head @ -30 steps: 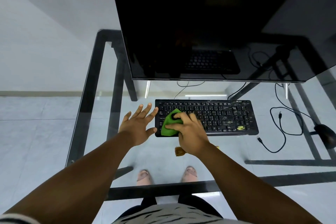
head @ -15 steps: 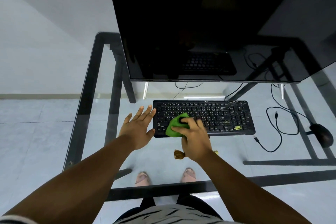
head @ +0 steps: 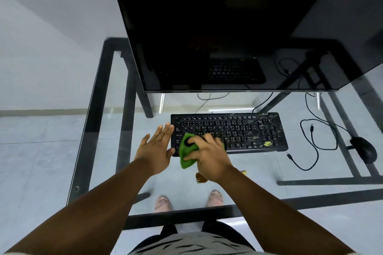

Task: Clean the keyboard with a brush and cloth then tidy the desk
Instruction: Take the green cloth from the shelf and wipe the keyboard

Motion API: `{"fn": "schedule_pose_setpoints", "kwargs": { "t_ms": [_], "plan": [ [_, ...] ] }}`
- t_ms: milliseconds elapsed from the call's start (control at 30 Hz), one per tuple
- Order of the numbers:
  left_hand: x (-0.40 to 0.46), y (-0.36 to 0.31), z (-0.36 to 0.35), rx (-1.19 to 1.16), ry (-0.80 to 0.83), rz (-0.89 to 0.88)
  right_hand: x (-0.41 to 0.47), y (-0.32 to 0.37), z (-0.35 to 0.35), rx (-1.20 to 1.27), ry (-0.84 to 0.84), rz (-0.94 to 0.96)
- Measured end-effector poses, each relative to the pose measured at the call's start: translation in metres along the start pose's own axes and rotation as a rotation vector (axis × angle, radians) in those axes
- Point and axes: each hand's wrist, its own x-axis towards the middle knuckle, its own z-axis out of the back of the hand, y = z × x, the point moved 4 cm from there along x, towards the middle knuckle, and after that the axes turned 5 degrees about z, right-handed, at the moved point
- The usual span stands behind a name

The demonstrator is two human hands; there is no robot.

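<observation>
Peeking out from under the right wrist, the brush [head: 200, 177] lies on the glass desk [head: 97, 109], bristles pointing left. Just beyond it, the right hand [head: 209, 156] grips the green cloth [head: 187, 151], its fingers curled over the bunched fabric at the near-left corner of the black keyboard [head: 230, 131]. Beside it, the left hand [head: 155, 150] is flat, fingers straight and slightly spread, fingertips touching the keyboard's left edge. A mouse [head: 363, 149] sits far right.
</observation>
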Motion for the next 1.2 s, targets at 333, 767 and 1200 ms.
{"fn": "schedule_pose_setpoints", "kwargs": {
  "t_ms": [333, 767, 1200],
  "plan": [
    [0.0, 0.003, 0.001, 0.02, 0.007, 0.017, -0.037, -0.059, 0.015, -0.065, 0.014, -0.218],
    [-0.003, -0.004, 0.006, 0.093, -0.002, 0.039, -0.022, -0.041, 0.017, 0.005, 0.095, -0.157],
    [0.008, -0.017, 0.028, -0.04, -0.076, 0.017, -0.027, -0.081, 0.022, 0.253, -0.144, -0.521]
  ]
}}
